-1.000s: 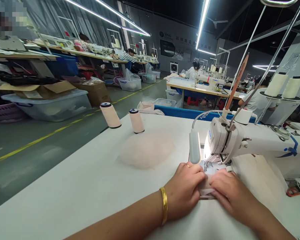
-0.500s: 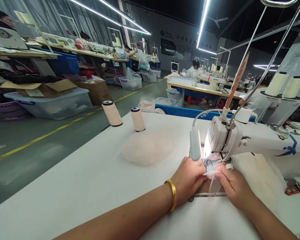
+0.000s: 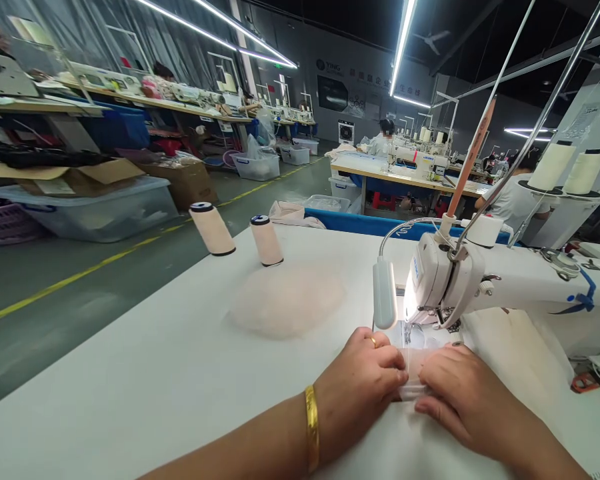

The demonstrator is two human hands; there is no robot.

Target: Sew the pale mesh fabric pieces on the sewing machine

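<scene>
A small piece of sheer pale fabric (image 3: 414,375) lies under the needle area of a white sewing machine (image 3: 443,280), lit by its lamp (image 3: 385,293). My left hand (image 3: 360,383), with a gold ring and bracelet, has its fingers curled closed on the fabric's left side. On the right side, my right hand (image 3: 467,393) bears down with bent fingers pressed together over the cloth, its thumb apart and lower. Both sets of fingertips are partly hidden. Left of the machine, a sheer pale pile of fabric (image 3: 287,300) rests on the white table (image 3: 180,360).
Two peach thread cones, one (image 3: 213,229) near the table's left edge and another (image 3: 267,240) beside it, stand behind the pile. More pale fabric (image 3: 515,353) lies right of my right hand. An orange-handled tool (image 3: 585,382) sits near cables. Co-workers sit at machines beyond.
Both hands have come nearer to me, off the presser foot area. My right hand has gone from a thumb-and-finger pinch to lying palm down over the fabric. The view has shifted slightly.
</scene>
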